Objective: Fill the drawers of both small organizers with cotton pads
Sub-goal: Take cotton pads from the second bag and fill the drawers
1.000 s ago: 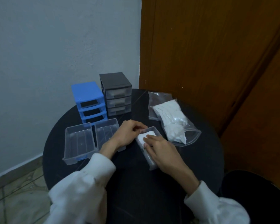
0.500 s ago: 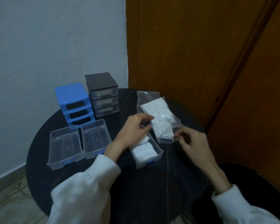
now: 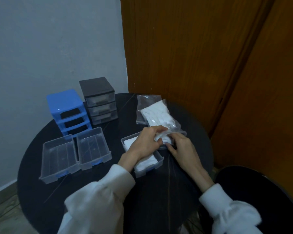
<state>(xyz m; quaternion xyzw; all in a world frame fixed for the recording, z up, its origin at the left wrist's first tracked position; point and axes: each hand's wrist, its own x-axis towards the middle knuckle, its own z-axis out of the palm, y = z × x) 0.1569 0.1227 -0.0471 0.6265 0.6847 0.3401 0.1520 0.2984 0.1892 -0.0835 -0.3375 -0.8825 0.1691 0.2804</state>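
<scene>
A blue organizer (image 3: 67, 108) with three vacant slots stands beside a grey organizer (image 3: 98, 98) whose drawers are in. Two clear drawers (image 3: 59, 157) (image 3: 93, 147) lie bare in front of the blue one. A third drawer (image 3: 149, 168) near the middle holds white cotton pads. A clear zip bag (image 3: 157, 114) of cotton pads lies behind it. My left hand (image 3: 147, 141) pinches white pads at the bag's mouth. My right hand (image 3: 181, 147) grips the bag's open edge.
Everything sits on a small round black table (image 3: 162, 191) in a corner. A pale wall is behind at the left, a brown wooden door at the right. A dark round seat (image 3: 260, 191) is at the lower right. Tiled floor shows at the lower left.
Both hands left the filled drawer. The right hand moved to the bag's opening and took its edge, then the left hand reached to the bag's mouth and closed on pads.
</scene>
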